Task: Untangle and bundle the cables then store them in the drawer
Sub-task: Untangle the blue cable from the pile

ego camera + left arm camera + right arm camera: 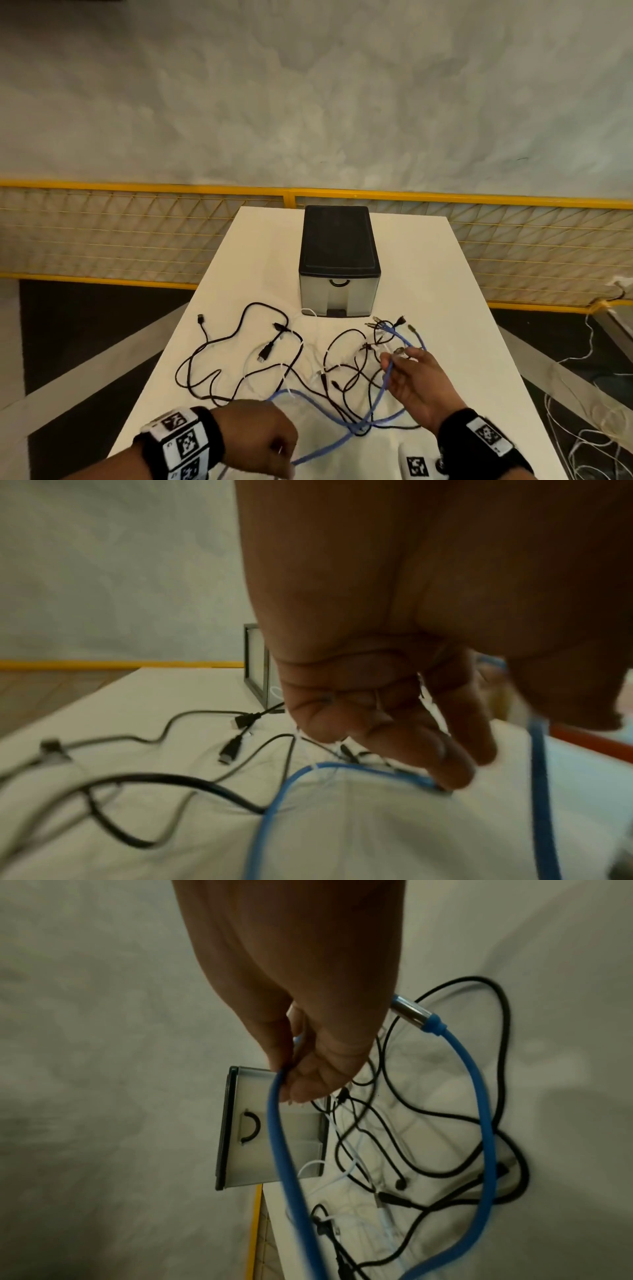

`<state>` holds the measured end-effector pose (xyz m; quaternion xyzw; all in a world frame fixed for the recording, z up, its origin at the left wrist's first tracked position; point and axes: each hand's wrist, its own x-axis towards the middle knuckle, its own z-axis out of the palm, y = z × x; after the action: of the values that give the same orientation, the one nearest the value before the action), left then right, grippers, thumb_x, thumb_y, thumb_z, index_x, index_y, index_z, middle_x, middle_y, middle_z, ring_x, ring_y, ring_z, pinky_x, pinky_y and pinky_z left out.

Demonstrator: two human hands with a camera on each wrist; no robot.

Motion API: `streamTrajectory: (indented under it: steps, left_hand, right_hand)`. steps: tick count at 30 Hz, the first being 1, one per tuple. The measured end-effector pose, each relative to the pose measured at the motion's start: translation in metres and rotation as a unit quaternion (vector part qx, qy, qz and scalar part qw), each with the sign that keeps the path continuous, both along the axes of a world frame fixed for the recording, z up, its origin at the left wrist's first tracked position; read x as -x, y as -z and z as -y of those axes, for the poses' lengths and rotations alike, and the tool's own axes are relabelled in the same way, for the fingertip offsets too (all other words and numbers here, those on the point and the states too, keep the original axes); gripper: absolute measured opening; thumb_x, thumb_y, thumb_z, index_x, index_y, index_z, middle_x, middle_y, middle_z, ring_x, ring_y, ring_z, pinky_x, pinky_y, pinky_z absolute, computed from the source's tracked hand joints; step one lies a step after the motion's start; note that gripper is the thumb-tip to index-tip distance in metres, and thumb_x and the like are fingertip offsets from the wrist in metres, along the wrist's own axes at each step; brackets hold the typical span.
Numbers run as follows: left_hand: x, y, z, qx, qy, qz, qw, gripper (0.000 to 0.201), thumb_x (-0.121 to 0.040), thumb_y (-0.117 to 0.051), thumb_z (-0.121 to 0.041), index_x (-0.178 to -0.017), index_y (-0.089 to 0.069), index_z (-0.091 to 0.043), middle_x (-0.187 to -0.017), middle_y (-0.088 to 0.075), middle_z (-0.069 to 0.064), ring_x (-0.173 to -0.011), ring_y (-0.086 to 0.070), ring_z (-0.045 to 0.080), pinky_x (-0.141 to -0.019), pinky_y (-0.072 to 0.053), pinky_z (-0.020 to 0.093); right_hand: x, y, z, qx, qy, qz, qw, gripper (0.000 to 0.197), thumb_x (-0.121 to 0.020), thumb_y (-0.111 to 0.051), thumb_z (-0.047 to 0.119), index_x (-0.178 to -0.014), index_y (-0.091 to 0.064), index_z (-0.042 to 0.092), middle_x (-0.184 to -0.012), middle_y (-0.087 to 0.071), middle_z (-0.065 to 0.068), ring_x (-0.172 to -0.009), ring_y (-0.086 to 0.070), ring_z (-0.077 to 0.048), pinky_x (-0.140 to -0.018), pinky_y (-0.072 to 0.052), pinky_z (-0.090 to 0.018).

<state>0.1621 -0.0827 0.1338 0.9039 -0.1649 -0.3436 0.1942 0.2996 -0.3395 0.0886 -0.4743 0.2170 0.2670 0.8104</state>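
Observation:
A tangle of black cables (264, 354), thin white ones and one blue cable (383, 390) lies on the white table (428, 274) in front of a small drawer box (339, 246) with a black top and its grey drawer closed. My right hand (394, 363) pinches the blue cable (277, 1137) just behind its metal plug (411, 1010), lifted over the right side of the tangle. My left hand (284, 448), fingers curled, grips the same blue cable (541, 777) at the table's near edge. The box (257, 664) (253, 1161) shows in both wrist views.
A yellow mesh fence (137, 233) runs behind the table. Loose white cables (582, 442) lie on the floor to the right. A small white tagged object (416, 464) sits at the near table edge by my right wrist. Black plugs (236, 748) lie left of the blue loop.

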Motion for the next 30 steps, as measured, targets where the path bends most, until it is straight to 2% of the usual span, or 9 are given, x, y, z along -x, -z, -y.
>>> streamTrajectory:
  steps: [6, 10, 13, 16, 18, 22, 25, 27, 30]
  left_hand:
    - [-0.041, 0.011, 0.052, 0.125, -0.229, 0.038, 0.965, 0.056, -0.069, -0.055, -0.076, -0.099, -0.067, -0.029, -0.086, -0.063, -0.015, -0.084, -0.061, 0.007, -0.079, -0.049, 0.028]
    - [-0.059, 0.020, 0.093, 0.122, -0.197, 0.035, 0.972, 0.043, -0.085, -0.053, -0.057, -0.089, -0.065, -0.016, -0.093, -0.066, 0.007, -0.093, -0.063, 0.025, -0.081, -0.048, 0.033]
    - [-0.059, 0.028, 0.101, 0.159, -0.223, 0.022, 0.961, 0.028, -0.087, -0.054, -0.038, -0.086, -0.066, -0.013, -0.095, -0.073, 0.011, -0.091, -0.067, 0.027, -0.081, -0.050, 0.034]
    - [-0.056, 0.030, 0.096, 0.156, -0.211, 0.023, 0.965, 0.037, -0.085, -0.056, -0.049, -0.081, -0.064, -0.014, -0.084, -0.068, 0.010, -0.080, -0.064, 0.025, -0.076, -0.050, 0.036]
    - [-0.054, 0.024, 0.086, 0.156, -0.222, 0.024, 0.962, 0.041, -0.083, -0.059, -0.058, -0.093, -0.067, -0.020, -0.087, -0.064, 0.000, -0.081, -0.060, 0.017, -0.076, -0.048, 0.032]
    - [-0.058, -0.003, 0.066, 0.297, -0.355, -0.008, 0.886, 0.043, -0.086, -0.048, -0.068, -0.106, -0.063, -0.033, -0.104, -0.064, -0.011, -0.094, -0.058, 0.007, -0.082, -0.048, 0.029]
    - [-0.060, -0.025, 0.061, 0.367, -0.366, -0.048, 0.854, 0.050, -0.088, -0.033, -0.073, -0.120, -0.059, -0.044, -0.126, -0.063, -0.010, -0.115, -0.058, 0.009, -0.085, -0.046, 0.031]
    - [-0.062, -0.030, 0.060, 0.385, -0.374, -0.053, 0.842, 0.073, -0.079, -0.032, -0.080, -0.131, -0.057, -0.035, -0.131, -0.064, -0.002, -0.120, -0.060, 0.014, -0.095, -0.049, 0.037]
    - [-0.061, -0.033, 0.058, 0.416, -0.400, -0.045, 0.815, 0.076, -0.081, -0.032, -0.078, -0.129, -0.059, -0.025, -0.127, -0.067, 0.005, -0.115, -0.065, 0.019, -0.099, -0.051, 0.042]
  right_hand:
    - [0.011, -0.004, -0.004, 0.023, -0.053, -0.013, 0.998, 0.015, -0.094, -0.052, -0.002, -0.087, -0.054, 0.011, -0.083, -0.076, -0.014, -0.068, -0.074, -0.020, -0.056, -0.057, -0.028]
    - [0.015, -0.012, -0.009, -0.002, -0.065, -0.010, 0.998, 0.018, -0.093, -0.054, -0.001, -0.087, -0.050, 0.015, -0.095, -0.076, -0.019, -0.075, -0.075, -0.025, -0.065, -0.060, -0.038]
    - [0.016, -0.021, -0.008, -0.001, -0.085, 0.001, 0.996, 0.014, -0.091, -0.058, -0.001, -0.094, -0.054, 0.013, -0.102, -0.075, -0.018, -0.085, -0.074, -0.028, -0.076, -0.056, -0.041]
    - [0.018, -0.030, -0.005, 0.033, -0.139, 0.021, 0.990, 0.017, -0.089, -0.061, 0.001, -0.102, -0.059, 0.010, -0.104, -0.075, -0.016, -0.089, -0.069, -0.027, -0.080, -0.051, -0.040]
    - [0.020, -0.037, -0.005, 0.066, -0.170, 0.049, 0.982, 0.016, -0.088, -0.062, 0.000, -0.101, -0.062, 0.009, -0.098, -0.076, -0.015, -0.082, -0.067, -0.026, -0.078, -0.049, -0.039]
    - [0.021, -0.056, -0.015, 0.104, -0.189, 0.151, 0.965, 0.014, -0.087, -0.061, -0.005, -0.099, -0.065, 0.001, -0.088, -0.073, -0.019, -0.076, -0.067, -0.027, -0.073, -0.053, -0.039]
    - [0.025, -0.072, -0.034, 0.104, -0.218, 0.237, 0.941, 0.010, -0.086, -0.064, -0.005, -0.094, -0.069, -0.003, -0.092, -0.071, -0.029, -0.082, -0.068, -0.034, -0.072, -0.056, -0.038]
    - [0.030, -0.079, -0.048, 0.087, -0.247, 0.282, 0.923, 0.010, -0.086, -0.065, -0.005, -0.094, -0.071, -0.003, -0.092, -0.072, -0.028, -0.082, -0.070, -0.033, -0.074, -0.058, -0.038]
    - [0.034, -0.087, -0.058, 0.076, -0.254, 0.310, 0.913, 0.012, -0.085, -0.064, -0.007, -0.093, -0.072, -0.003, -0.087, -0.073, -0.023, -0.077, -0.071, -0.028, -0.070, -0.058, -0.034]
